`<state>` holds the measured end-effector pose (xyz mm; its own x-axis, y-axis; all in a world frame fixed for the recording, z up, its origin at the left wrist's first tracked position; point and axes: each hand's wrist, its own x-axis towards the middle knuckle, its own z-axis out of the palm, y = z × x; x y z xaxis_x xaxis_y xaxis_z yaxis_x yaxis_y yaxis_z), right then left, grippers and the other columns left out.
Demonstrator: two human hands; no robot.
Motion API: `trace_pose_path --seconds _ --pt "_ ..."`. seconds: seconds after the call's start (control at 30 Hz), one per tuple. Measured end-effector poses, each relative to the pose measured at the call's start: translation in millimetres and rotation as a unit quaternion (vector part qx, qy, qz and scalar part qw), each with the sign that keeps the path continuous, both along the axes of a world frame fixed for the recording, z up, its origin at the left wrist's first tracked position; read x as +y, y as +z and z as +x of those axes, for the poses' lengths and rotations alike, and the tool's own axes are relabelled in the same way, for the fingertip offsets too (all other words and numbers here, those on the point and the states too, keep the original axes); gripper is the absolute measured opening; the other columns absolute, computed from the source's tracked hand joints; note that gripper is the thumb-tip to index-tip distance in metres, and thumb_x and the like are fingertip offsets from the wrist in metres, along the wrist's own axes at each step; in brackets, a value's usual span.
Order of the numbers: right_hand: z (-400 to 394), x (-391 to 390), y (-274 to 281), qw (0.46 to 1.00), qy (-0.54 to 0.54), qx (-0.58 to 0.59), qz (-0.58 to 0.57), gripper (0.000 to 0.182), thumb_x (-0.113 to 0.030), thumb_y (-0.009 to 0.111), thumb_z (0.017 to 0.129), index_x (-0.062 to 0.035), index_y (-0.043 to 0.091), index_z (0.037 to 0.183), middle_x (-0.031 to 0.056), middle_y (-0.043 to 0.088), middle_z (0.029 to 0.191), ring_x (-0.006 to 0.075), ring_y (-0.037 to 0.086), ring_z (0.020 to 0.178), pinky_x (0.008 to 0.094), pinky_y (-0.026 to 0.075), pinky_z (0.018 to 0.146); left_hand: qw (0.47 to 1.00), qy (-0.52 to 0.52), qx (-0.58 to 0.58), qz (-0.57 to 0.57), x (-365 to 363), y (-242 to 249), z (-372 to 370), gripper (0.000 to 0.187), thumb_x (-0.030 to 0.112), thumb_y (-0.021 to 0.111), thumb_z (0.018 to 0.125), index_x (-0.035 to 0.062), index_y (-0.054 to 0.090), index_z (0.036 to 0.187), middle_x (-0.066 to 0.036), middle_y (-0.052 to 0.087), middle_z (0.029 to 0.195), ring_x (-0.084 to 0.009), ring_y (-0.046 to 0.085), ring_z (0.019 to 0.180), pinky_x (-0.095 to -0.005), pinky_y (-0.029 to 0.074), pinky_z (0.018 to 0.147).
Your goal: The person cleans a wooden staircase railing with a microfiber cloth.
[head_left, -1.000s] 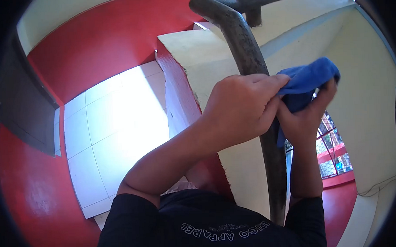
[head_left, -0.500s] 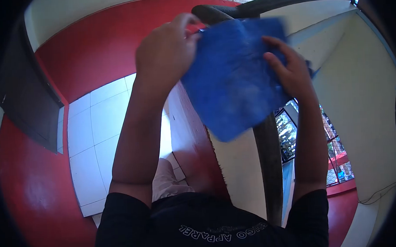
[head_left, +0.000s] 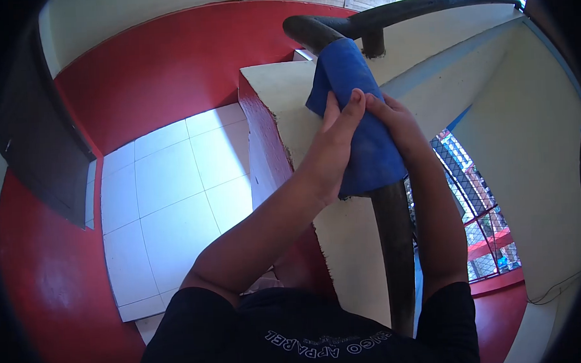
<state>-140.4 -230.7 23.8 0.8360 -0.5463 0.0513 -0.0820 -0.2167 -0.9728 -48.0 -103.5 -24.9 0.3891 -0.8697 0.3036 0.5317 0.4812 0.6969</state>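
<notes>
A blue cloth (head_left: 369,149) is draped around a dark handrail (head_left: 394,242), covering its upper bend. My left hand (head_left: 333,137) presses the cloth from the left, its thumb on top and its fingers partly hidden by the cloth's side. From the right, my right hand (head_left: 398,121) wraps round the cloth and the rail under it, with its thumb near the left thumb. A loose corner of the cloth hangs off the rail on the left.
The rail stands over a cream ledge (head_left: 352,256) with a red side. White floor tiles (head_left: 167,187) lie to the left, beside a dark door (head_left: 39,140). A grilled window (head_left: 479,205) is at the right, and a red wall (head_left: 156,64) runs behind.
The blue cloth was spread flat and raised between my hands. Now it is folded down around the rail, and both hands have moved inward and lower to grip it.
</notes>
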Motion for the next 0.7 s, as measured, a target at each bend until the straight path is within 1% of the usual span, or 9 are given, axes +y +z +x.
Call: trace_pose_path --seconds 0.07,0.13,0.23,0.33,0.43,0.53,0.57,0.67,0.7 --pt "-5.5 7.9 -2.3 0.989 -0.049 0.039 -0.131 0.087 -0.049 0.072 0.088 0.0019 0.037 0.149 0.0247 0.063 0.126 0.0312 0.068 0.107 0.0397 0.053 0.093 0.999 0.011 0.04 -0.001 -4.5 -2.2 -3.4 0.084 0.063 0.056 0.096 0.0069 0.03 0.152 -0.013 0.048 0.141 -0.0247 0.05 0.13 -0.0389 0.044 0.106" --pt "-17.0 16.8 -17.2 0.953 -0.084 0.046 -0.288 0.09 -0.051 0.073 0.086 0.0019 0.037 0.149 0.027 0.063 0.124 0.0336 0.069 0.104 0.0417 0.054 0.092 0.997 0.006 0.079 -0.012 -15.6 -9.0 4.7 0.074 0.062 0.049 0.099 0.0046 0.041 0.145 -0.013 0.054 0.135 -0.0261 0.054 0.126 -0.043 0.044 0.106" --pt "-31.4 37.0 -13.4 0.948 -0.09 0.044 -0.302 0.094 -0.052 0.077 0.082 0.0011 0.038 0.15 0.0282 0.062 0.127 0.0358 0.069 0.105 0.0435 0.054 0.093 0.996 -0.025 0.088 -0.001 -38.2 -4.5 15.3 0.069 0.064 0.052 0.097 0.0055 0.05 0.133 -0.012 0.062 0.12 -0.0249 0.062 0.11 -0.0424 0.05 0.098" --pt "-48.8 50.3 0.6 0.896 -0.11 0.15 -0.403 0.091 -0.051 0.077 0.083 -0.0004 0.04 0.149 0.0271 0.061 0.131 0.0382 0.069 0.105 0.0452 0.054 0.093 0.997 -0.066 0.043 0.024 -50.8 -7.5 16.8 0.068 0.067 0.055 0.093 0.0066 0.054 0.125 -0.011 0.064 0.11 -0.0228 0.066 0.098 -0.0418 0.054 0.092" --pt "-59.4 33.8 1.0 0.96 -0.096 0.07 -0.254 0.086 -0.05 0.075 0.085 -0.0038 0.043 0.148 0.0262 0.059 0.135 0.0399 0.065 0.114 0.05 0.053 0.096 0.994 -0.102 0.05 -0.003 -54.9 -12.0 20.7 0.068 0.067 0.057 0.092 0.0064 0.057 0.122 -0.01 0.065 0.103 -0.0224 0.066 0.095 -0.039 0.054 0.09" --pt "-57.7 16.5 -12.4 0.904 -0.203 -0.02 -0.375 0.08 -0.052 0.073 0.086 -0.0071 0.046 0.147 0.0265 0.055 0.139 0.0399 0.058 0.125 0.0545 0.05 0.098 0.998 -0.039 -0.011 0.042 -57.1 -7.8 22.8 0.073 0.07 0.055 0.091 0.0041 0.059 0.123 -0.011 0.068 0.105 -0.0241 0.067 0.098 -0.037 0.053 0.091" --pt "-54.5 14.2 -15.2 0.883 -0.214 -0.038 -0.416 0.079 -0.054 0.071 0.087 -0.0091 0.045 0.148 0.0261 0.049 0.144 0.0394 0.05 0.133 0.055 0.047 0.102 0.995 0.009 -0.054 0.079 -55.9 -7.0 24.5 0.074 0.07 0.054 0.091 0.0022 0.061 0.12 -0.013 0.069 0.104 -0.0249 0.068 0.096 -0.037 0.053 0.09" --pt "-32.3 2.0 -30.9 0.922 -0.19 -0.097 -0.324 0.081 -0.057 0.069 0.088 -0.01 0.044 0.149 0.0266 0.045 0.148 0.0409 0.049 0.134 0.0531 0.044 0.105 0.952 0.137 -0.196 0.189 -47.9 -4.5 29.1 0.08 0.072 0.052 0.091 -0.0031 0.066 0.113 -0.02 0.071 0.101 -0.0296 0.07 0.093 -0.0381 0.054 0.087" --pt "-24.3 0.9 -36.1 0.952 -0.162 -0.089 -0.245 0.08 -0.058 0.064 0.092 -0.0052 0.043 0.149 0.026 0.05 0.143 0.0361 0.053 0.13 0.0457 0.043 0.107 0.927 0.172 -0.249 0.222 -42.8 -2.5 30.8 0.083 0.074 0.051 0.09 -0.0046 0.067 0.112 -0.022 0.071 0.101 -0.0329 0.071 0.093 -0.0394 0.054 0.087"
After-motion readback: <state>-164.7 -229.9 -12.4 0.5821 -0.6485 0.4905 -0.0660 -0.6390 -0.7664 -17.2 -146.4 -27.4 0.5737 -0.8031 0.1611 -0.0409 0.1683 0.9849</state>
